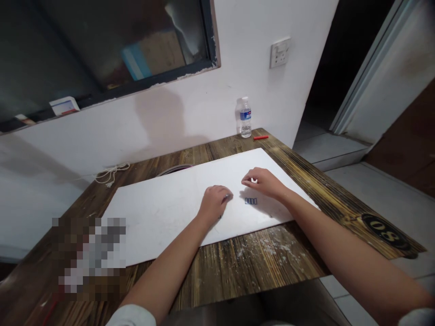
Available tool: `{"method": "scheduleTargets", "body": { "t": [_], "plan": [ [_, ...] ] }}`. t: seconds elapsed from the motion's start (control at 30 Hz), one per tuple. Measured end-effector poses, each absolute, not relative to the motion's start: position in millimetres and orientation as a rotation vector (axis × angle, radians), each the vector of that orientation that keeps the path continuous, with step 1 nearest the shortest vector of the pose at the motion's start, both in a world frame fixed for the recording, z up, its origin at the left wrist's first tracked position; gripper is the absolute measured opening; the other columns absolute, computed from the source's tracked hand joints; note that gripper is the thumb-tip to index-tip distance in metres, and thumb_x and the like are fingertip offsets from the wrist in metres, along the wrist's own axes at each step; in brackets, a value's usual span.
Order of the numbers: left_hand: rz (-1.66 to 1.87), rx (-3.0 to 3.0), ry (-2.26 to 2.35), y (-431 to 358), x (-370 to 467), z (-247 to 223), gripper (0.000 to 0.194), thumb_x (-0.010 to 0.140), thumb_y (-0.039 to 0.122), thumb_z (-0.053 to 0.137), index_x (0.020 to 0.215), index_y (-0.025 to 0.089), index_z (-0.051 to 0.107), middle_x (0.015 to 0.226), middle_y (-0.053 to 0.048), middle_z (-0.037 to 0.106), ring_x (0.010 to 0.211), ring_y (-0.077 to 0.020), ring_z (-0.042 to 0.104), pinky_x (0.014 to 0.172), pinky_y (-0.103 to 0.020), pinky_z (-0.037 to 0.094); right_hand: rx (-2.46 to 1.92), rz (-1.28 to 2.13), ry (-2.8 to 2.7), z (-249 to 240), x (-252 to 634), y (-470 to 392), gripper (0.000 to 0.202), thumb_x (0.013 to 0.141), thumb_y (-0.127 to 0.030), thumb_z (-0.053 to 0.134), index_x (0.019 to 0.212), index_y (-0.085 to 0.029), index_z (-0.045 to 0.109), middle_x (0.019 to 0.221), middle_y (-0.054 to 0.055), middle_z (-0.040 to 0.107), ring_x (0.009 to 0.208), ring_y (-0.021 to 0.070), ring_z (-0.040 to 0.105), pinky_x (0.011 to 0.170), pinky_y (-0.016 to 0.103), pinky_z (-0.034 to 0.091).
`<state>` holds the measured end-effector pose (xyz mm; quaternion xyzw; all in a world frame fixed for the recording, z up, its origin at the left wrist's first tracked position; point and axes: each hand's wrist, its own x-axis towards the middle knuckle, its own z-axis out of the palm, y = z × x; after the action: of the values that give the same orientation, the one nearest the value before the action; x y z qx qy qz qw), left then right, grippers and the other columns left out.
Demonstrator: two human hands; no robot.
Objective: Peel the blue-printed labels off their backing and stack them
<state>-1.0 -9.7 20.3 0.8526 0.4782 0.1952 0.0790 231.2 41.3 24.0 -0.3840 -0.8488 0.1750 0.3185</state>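
Curling inward over the white board (163, 208), the fingers of the left hand (212, 203) are bent toward the thumb; a small bluish glint is seen at their tips, but whether a piece is gripped cannot be told. On the right hand (267, 182), thumb and forefinger are brought together into a loop, seemingly raised off the board; whether anything is pinched there cannot be made out. Just below that hand, four small dark-blue rectangular outlines (250, 201) are lined up side by side in a short row on the board. Those four appear to be done; whether the row is complete, or more is left to be added, cannot be judged from this view. A dark speck (220, 217) is seen beside the left wrist. The board is carried by a wooden worktop (210, 276), its near edge strewn with white flecks (272, 246). Farther out, a red pen-like stick (261, 137) and a labelled water bottle (246, 117) are placed at the far corner, and a white cord (110, 174) is bundled at the far left.
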Motion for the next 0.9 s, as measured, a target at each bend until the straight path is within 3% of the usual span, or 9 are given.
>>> {"method": "scheduleTargets", "body": {
  "t": [0.1,0.23,0.33,0.43,0.53,0.7,0.8,0.9],
  "plan": [
    [0.769,2.396,1.816,-6.5,-4.9,16.4,0.023,0.088,0.018,0.049,0.102,0.025,0.066,0.111,-0.003,0.069,0.109,-0.0224,0.057,0.097,-0.042,0.04,-0.943,0.63,-2.403,23.2,234.7,42.4,0.01,0.075,-0.032,0.074,0.074,-0.023,0.07,0.081,0.003,0.068,0.081,0.0195,0.059,0.071,0.031,0.043],
    [0.776,2.307,1.821,-4.0,-6.7,13.2,0.027,0.092,0.027,0.045,0.11,0.023,0.064,0.116,-0.005,0.067,0.113,-0.0222,0.056,0.1,-0.041,0.041,-1.021,0.638,-2.514,15.0,229.1,41.8,0.02,0.066,-0.034,0.082,0.073,-0.022,0.067,0.083,0.003,0.067,0.083,0.0209,0.058,0.068,0.03,0.04],
    [0.612,2.42,1.543,-5.8,-4.8,14.4,0.04,0.092,0.039,0.047,0.128,0.023,0.055,0.138,-0.006,0.055,0.131,-0.0246,0.044,0.111,-0.045,0.032,-1.1,0.459,-2.489,8.1,215.5,36.4,0.03,0.068,-0.045,0.079,0.078,-0.022,0.063,0.086,0.005,0.067,0.085,0.0233,0.055,0.07,0.032,0.037],
    [0.331,2.562,1.16,-9.1,-4.3,19.4,0.068,0.083,0.056,0.056,0.142,0.026,0.04,0.151,-0.008,0.039,0.142,-0.0289,0.028,0.117,-0.052,0.018,-1.113,0.422,-2.393,3.9,205.2,32.5,0.034,0.074,-0.05,0.071,0.081,-0.021,0.057,0.084,0.005,0.065,0.082,0.0229,0.053,0.071,0.033,0.034],
    [0.208,2.631,0.936,-10.9,-4.7,23.4,0.07,0.074,0.061,0.065,0.135,0.032,0.049,0.15,-0.005,0.04,0.143,-0.0302,0.026,0.117,-0.055,0.015,-1.075,0.619,-2.194,3.3,206.6,35.5,0.033,0.088,-0.051,0.05,0.075,-0.021,0.05,0.077,0.004,0.06,0.073,0.0194,0.051,0.066,0.031,0.034],
    [0.419,2.649,0.879,-11.1,-1.1,21.3,0.017,0.085,0.036,0.061,0.098,0.029,0.069,0.12,-0.001,0.067,0.125,-0.021,0.052,0.106,-0.043,0.036,-1.08,0.644,-1.918,8.4,219.7,42.9,0.051,0.09,-0.066,0.028,0.068,-0.022,0.044,0.067,0.001,0.052,0.066,0.0183,0.049,0.063,0.031,0.035],
    [0.597,2.632,1.245,-10.8,-0.7,19.7,0.018,0.085,0.017,0.056,0.093,0.027,0.07,0.115,-0.002,0.069,0.119,-0.0212,0.055,0.102,-0.045,0.038,-1.095,0.589,-1.942,12.4,221.6,41.5,0.057,0.09,-0.068,0.024,0.066,-0.021,0.047,0.067,0.003,0.054,0.068,0.0195,0.051,0.065,0.032,0.035],
    [0.744,2.525,1.706,-10.3,-3.5,17.7,0.027,0.085,0.012,0.052,0.1,0.027,0.068,0.124,-0.003,0.065,0.124,-0.0234,0.05,0.106,-0.047,0.035,-1.08,0.586,-2.0,15.6,220.1,38.4,0.057,0.091,-0.065,0.025,0.067,-0.021,0.052,0.07,0.005,0.058,0.073,0.021,0.054,0.068,0.032,0.036]
  ]
}}
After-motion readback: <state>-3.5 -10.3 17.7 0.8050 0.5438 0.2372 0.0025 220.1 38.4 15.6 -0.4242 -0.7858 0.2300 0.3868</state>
